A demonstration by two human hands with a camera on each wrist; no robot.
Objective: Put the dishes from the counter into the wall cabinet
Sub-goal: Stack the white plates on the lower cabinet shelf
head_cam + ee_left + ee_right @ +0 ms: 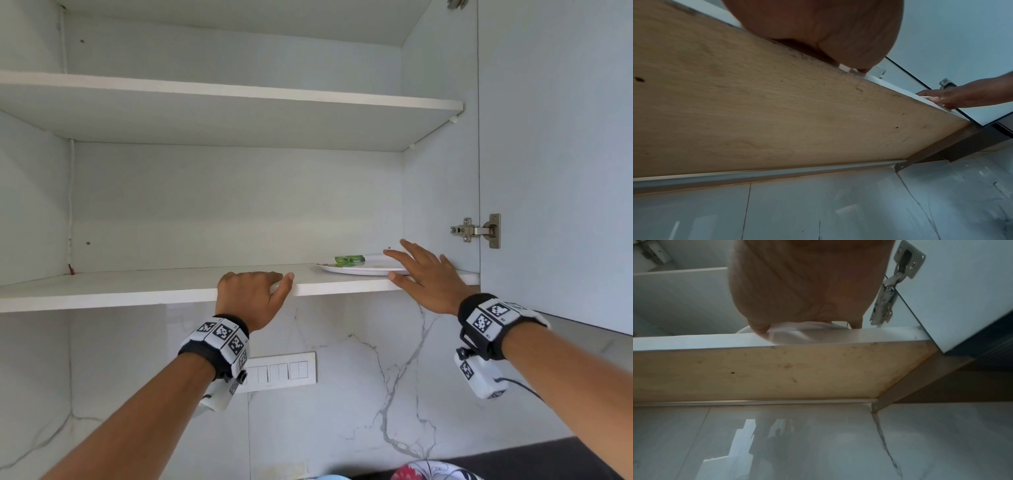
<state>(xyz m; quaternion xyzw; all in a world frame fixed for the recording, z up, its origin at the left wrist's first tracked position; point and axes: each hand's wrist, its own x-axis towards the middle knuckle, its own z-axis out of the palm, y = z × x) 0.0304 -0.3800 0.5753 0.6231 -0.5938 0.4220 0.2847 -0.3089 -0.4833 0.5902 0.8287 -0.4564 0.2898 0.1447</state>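
Observation:
A white plate (pixel 359 268) with a green pattern lies at the right end of the wall cabinet's lower shelf (pixel 137 291), its rim just over the front edge. My right hand (pixel 406 265) lies against the plate with straight, spread fingers and the thumb at the rim; the right wrist view shows the thumb on the blurred plate (pixel 797 335). My left hand (pixel 260 284) rests on the shelf's front edge left of the plate, holding nothing, its fingers hidden on top. A floral dish (pixel 431 471) shows at the bottom edge on the dark counter (pixel 548 455).
The cabinet door (pixel 555 154) stands open on the right, with its metal hinge (pixel 476 231) just beyond my right hand. An upper shelf (pixel 239 92) spans the cabinet. A white switch panel (pixel 281 371) sits on the marble wall below. A pale blue item (pixel 329 477) peeks in beside the floral dish.

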